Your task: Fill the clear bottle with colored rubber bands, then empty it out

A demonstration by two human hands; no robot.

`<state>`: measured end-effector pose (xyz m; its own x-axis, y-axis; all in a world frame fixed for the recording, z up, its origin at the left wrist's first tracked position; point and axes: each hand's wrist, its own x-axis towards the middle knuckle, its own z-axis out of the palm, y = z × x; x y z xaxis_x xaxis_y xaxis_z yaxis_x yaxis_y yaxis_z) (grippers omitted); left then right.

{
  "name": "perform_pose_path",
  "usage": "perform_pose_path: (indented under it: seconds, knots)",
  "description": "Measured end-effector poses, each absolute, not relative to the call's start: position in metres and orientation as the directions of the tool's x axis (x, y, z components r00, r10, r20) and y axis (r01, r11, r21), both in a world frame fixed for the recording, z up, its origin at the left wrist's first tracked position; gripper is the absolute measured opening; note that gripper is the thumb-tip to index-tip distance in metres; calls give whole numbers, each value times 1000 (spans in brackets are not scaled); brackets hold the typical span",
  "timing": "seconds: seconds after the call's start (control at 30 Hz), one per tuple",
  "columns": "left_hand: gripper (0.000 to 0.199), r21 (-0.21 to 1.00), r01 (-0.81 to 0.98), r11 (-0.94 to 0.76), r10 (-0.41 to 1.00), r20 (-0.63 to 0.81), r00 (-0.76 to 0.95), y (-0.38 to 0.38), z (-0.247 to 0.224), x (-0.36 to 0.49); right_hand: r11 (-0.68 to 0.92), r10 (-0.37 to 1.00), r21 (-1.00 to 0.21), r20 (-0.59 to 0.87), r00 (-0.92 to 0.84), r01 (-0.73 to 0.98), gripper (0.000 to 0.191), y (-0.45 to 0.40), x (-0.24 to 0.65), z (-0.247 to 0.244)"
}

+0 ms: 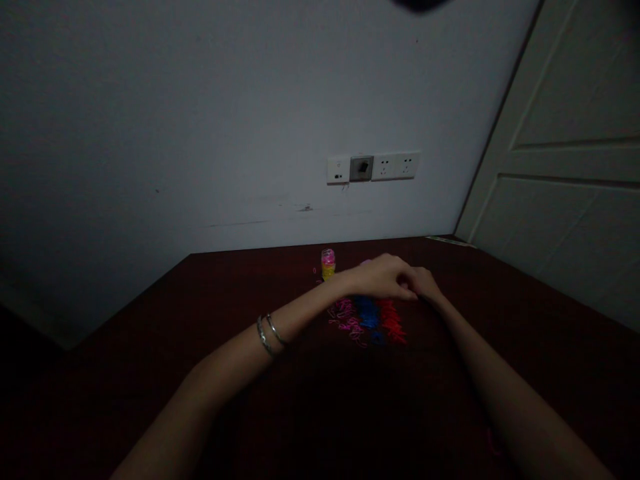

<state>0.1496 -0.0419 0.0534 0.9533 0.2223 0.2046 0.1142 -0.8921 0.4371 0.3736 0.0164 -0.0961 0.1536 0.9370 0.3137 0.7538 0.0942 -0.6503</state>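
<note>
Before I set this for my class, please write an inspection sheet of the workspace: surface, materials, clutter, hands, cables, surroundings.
Surface: dark reddish-brown table, dimly lit.
Job's things: pink bands, blue bands and red bands in neighbouring piles; upright jar behind them, pink contents above yellow.
Clutter: stray pink loop beside the jar.
Hands: left hand and right hand close together beyond the piles; anything held cannot be made out. Two bracelets on the left arm.
Cables: nothing seen.
Surroundings: pale wall with sockets; panelled door at right.
</note>
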Motion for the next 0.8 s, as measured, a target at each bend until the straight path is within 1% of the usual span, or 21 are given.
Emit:
perform_pose_path:
  seconds: [0.07,0.13,0.2,0.27,0.37,0.47,0.6,0.8]
  knots:
    - [14,431,5,-902,71,135,988,-67,27,171,106,937,-650,319,144,752,30,16,373,-96]
    - [11,414,-108,-904,-70,105,992,-88,1,186,104,930,-640,334,154,762,31,16,374,-97]
    - [13,413,-179,-893,-146,110,983,-104,-21,194,92,926,-626,340,165,774,31,17,375,-98]
    - [20,392,-164,-905,-135,102,986,-116,-36,195,80,928,-621,332,170,780,30,18,375,-99]
    - [32,369,-87,-925,-69,62,996,-127,-50,190,71,930,-613,326,170,787,30,18,374,-98]
    - [39,403,-41,-914,-13,71,997,-133,-59,186,66,931,-599,325,167,798,31,17,373,-97]
    - [38,455,-3,-890,59,121,991,-135,-70,189,55,934,-601,314,172,798,33,17,373,-96]
    - [26,483,-6,-876,79,156,985,-139,-85,196,63,933,-612,317,171,789,32,17,375,-98]
